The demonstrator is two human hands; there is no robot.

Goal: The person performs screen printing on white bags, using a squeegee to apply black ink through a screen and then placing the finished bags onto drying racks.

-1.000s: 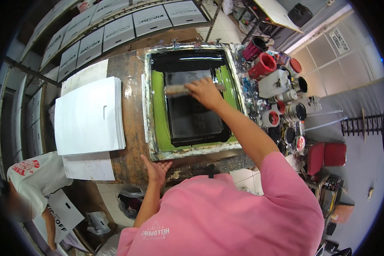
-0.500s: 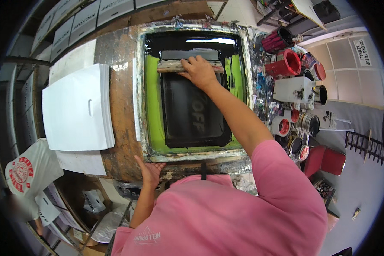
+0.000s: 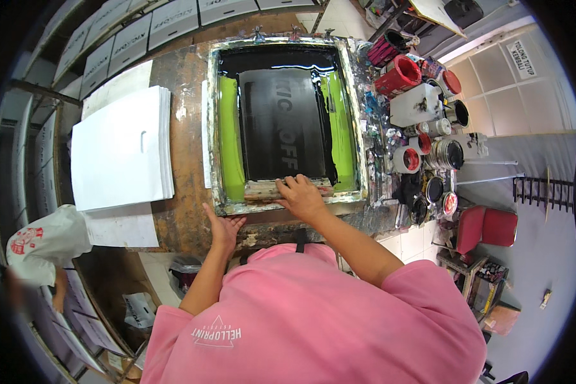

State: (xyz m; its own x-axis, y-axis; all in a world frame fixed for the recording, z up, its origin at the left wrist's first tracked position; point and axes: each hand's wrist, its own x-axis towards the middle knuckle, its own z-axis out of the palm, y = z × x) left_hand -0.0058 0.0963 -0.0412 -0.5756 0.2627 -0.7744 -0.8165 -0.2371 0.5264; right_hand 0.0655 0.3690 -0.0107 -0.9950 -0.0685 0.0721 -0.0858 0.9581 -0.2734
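A wooden-framed printing screen (image 3: 361, 128) lies on the table before me. Its mesh has green borders and a dark middle with pale lettering. Thick black ink (image 3: 253, 59) pools along the far end. My right hand (image 3: 303, 200) is closed over the wooden handle of a squeegee (image 3: 260, 190), which rests across the mesh at its near end; the blade is hidden. Beside the frame's near left corner, my left hand (image 3: 223, 232) is open with thumb and fingers apart, holding nothing. Whether it touches the frame I cannot tell.
A stack of white sheets (image 3: 118, 150) lies left on the stained table (image 3: 187, 137). Ink tubs and cans, including a red bucket (image 3: 400, 75), crowd the right side. Boxes fill shelves at the back. A co-worker in a pale shirt (image 3: 48, 243) bends at far left; a red chair (image 3: 486, 227) stands right.
My right hand has drawn the squeegee from the far part of the screen to its near end, uncovering more lettering. My left hand stays by the corner. The view has shifted slightly.
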